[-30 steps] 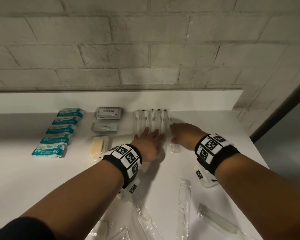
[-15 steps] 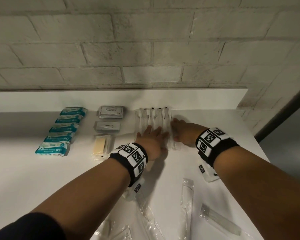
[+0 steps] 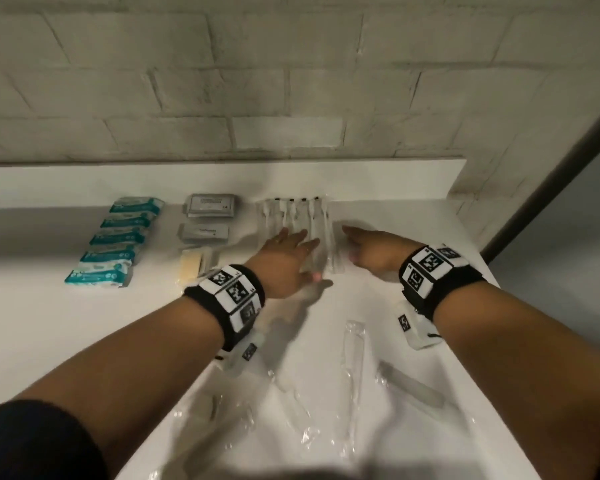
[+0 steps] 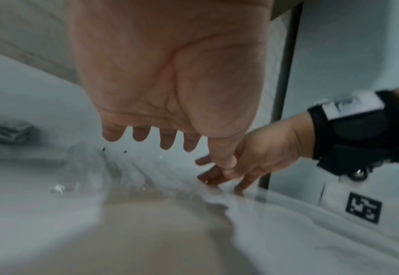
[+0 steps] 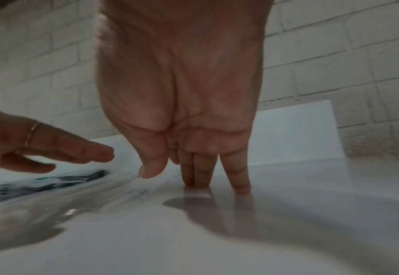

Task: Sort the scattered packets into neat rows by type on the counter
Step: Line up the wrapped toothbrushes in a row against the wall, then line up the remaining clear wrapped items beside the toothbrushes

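A row of clear toothbrush packets [image 3: 293, 220] lies against the back ledge of the white counter [image 3: 49, 323]. My left hand [image 3: 286, 258] is flat, palm down, over the near ends of this row, fingers straight. My right hand [image 3: 371, 249] sits just right of the row, its straight fingertips [image 5: 201, 181] touching the counter beside the last packet [image 3: 333, 251]. Neither hand holds anything. Teal wipe packets [image 3: 116, 240] form a column at the left. Grey sachets [image 3: 210, 206] and a yellowish soap packet [image 3: 191, 266] form a column beside them.
Several loose clear packets lie scattered near the front, among them a long one [image 3: 352, 372] and a comb packet [image 3: 411, 388]. A brick wall [image 3: 291, 81] rises behind the ledge. The counter's right edge [image 3: 492, 282] drops off near my right wrist.
Both hands slid a little toward the wall along the toothbrush row, and the rightmost packet was pushed in close against the row.
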A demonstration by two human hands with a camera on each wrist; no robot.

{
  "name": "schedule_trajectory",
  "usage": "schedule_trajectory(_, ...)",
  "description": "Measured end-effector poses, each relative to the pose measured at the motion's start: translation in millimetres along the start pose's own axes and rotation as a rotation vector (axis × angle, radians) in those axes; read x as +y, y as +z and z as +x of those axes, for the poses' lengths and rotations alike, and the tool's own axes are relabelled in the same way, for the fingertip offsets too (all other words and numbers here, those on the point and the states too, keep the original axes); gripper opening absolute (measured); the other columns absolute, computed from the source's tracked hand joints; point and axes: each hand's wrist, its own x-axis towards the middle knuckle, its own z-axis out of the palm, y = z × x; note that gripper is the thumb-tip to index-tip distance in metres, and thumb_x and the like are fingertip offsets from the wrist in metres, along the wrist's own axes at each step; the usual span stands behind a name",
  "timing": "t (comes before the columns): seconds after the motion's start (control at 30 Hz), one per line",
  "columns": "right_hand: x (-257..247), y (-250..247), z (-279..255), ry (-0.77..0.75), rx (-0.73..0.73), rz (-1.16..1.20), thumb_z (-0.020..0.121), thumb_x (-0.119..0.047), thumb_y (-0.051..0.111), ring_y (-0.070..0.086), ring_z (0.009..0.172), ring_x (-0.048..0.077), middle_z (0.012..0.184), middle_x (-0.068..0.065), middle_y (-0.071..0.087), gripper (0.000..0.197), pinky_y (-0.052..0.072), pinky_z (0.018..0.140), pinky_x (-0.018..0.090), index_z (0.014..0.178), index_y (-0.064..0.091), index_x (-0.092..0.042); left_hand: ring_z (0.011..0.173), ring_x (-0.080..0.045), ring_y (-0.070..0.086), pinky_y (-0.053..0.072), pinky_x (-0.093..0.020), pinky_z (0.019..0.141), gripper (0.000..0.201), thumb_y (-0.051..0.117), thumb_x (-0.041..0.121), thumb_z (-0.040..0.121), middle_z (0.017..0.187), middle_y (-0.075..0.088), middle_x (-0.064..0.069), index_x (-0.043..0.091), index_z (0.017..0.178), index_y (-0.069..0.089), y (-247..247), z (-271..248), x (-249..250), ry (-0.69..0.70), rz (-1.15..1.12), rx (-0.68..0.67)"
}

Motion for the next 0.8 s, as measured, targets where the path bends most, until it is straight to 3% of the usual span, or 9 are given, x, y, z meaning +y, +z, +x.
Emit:
schedule_trajectory(0.07, 0.2, 5.9, -26.4, -0.068, -0.04, 0.05, 0.092, -0.02, 0.059, 0.042, 0.135, 0.016, 0.151, -0.002, 0.038, 0.062, 0.033, 0.106, 0.023, 0.148, 0.032, -0.023, 0.135, -0.024, 0.035, 0.032, -0.037, 0.111, 0.058, 0.057, 0.047, 0.087, 0.147, 0.039, -0.002, 0.027, 0.14, 0.043, -1.2, -26.8, -1.8, 0.07, -0.054, 0.033)
schedule_trajectory(0.13, -11.2, 14.2, -60.2, -0.191, -0.136, 0.021, 0.082, -0.018, 0.071, 0.053, 0.123, 0.009, 0.139, -0.007, 0.05, 0.054, 0.044, 0.096, 0.02, 0.132, 0.053, -0.029, 0.122, -0.014, 0.042, 0.04, -0.034, 0.102, 0.05, 0.067, 0.044, 0.078, 0.129, 0.048, 0.008, 0.034, 0.125, 0.053, -1.7, -55.6, -5.2, 0.098, -0.062, -0.105)
schedule_trajectory(0.17, -18.0, 19.6, -73.7, -0.257, -0.177, -0.104, 0.077, -0.02, 0.074, 0.055, 0.116, 0.01, 0.131, -0.009, 0.052, 0.051, 0.048, 0.092, 0.023, 0.124, 0.058, -0.031, 0.119, -0.012, 0.04, 0.041, -0.034, 0.101, 0.051, 0.071, 0.044, 0.073, 0.125, 0.047, 0.011, 0.036, 0.121, 0.054, -2.0, -68.4, -5.6, 0.096, -0.042, -0.205)
schedule_trajectory(0.27, -34.7, 48.3, -114.8, -0.409, -0.26, -0.483, 0.066, -0.025, 0.078, 0.045, 0.101, 0.017, 0.117, -0.008, 0.041, 0.056, 0.047, 0.081, 0.035, 0.115, 0.052, -0.033, 0.115, -0.014, 0.036, 0.04, -0.035, 0.098, 0.061, 0.077, 0.043, 0.065, 0.122, 0.043, 0.012, 0.037, 0.119, 0.051, 6.3, -93.5, 2.7, 0.131, 0.102, -0.356)
schedule_trajectory(0.4, -44.9, 72.0, -134.8, -0.559, -0.124, -0.738, 0.066, -0.022, 0.076, 0.038, 0.09, 0.017, 0.104, -0.004, 0.044, 0.038, 0.035, 0.074, 0.033, 0.092, 0.048, -0.026, 0.105, -0.015, 0.038, 0.036, -0.03, 0.084, 0.043, 0.076, 0.042, 0.071, 0.111, 0.045, 0.011, 0.033, 0.107, 0.053, 20.5, -103.3, 15.2, 0.141, 0.19, -0.302)
schedule_trajectory(0.5, -50.8, 72.9, -138.3, -0.557, -0.075, -0.801, 0.074, -0.026, 0.073, 0.034, 0.088, 0.016, 0.102, -0.005, 0.048, 0.03, 0.027, 0.074, 0.03, 0.086, 0.046, -0.026, 0.102, -0.017, 0.041, 0.042, -0.033, 0.088, 0.034, 0.074, 0.044, 0.072, 0.105, 0.048, 0.008, 0.029, 0.096, 0.056, 20.1, -104.0, 19.2, 0.082, 0.209, -0.319)
schedule_trajectory(0.57, -51.9, 75.1, -144.1, -0.509, -0.071, -0.779, 0.078, -0.021, 0.071, 0.038, 0.091, 0.018, 0.102, -0.004, 0.051, 0.029, 0.023, 0.072, 0.027, 0.095, 0.048, -0.024, 0.103, -0.018, 0.044, 0.045, -0.036, 0.089, 0.034, 0.073, 0.045, 0.074, 0.106, 0.051, 0.007, 0.027, 0.098, 0.057, 19.3, -104.4, 21.0, 0.05, 0.237, -0.338)
schedule_trajectory(0.63, -53.2, 76.0, -152.3, -0.431, -0.078, -0.709, 0.08, -0.016, 0.068, 0.037, 0.09, 0.017, 0.104, -0.004, 0.051, 0.033, 0.025, 0.07, 0.027, 0.104, 0.047, -0.024, 0.102, -0.019, 0.049, 0.047, -0.038, 0.09, 0.041, 0.074, 0.044, 0.073, 0.108, 0.054, 0.005, 0.028, 0.104, 0.052, 20.1, -105.4, 22.1, 0.004, 0.214, -0.339)
schedule_trajectory(0.8, -51.3, 81.7, -157.0, -0.469, -0.038, -0.759, 0.077, -0.018, 0.065, 0.046, 0.1, 0.02, 0.106, -0.003, 0.05, 0.029, 0.035, 0.081, 0.032, 0.101, 0.052, -0.025, 0.101, -0.018, 0.054, 0.046, -0.033, 0.088, 0.048, 0.074, 0.044, 0.074, 0.113, 0.057, 0.006, 0.027, 0.114, 0.051, 18.9, -107.0, 24.9, -0.073, 0.224, -0.379)
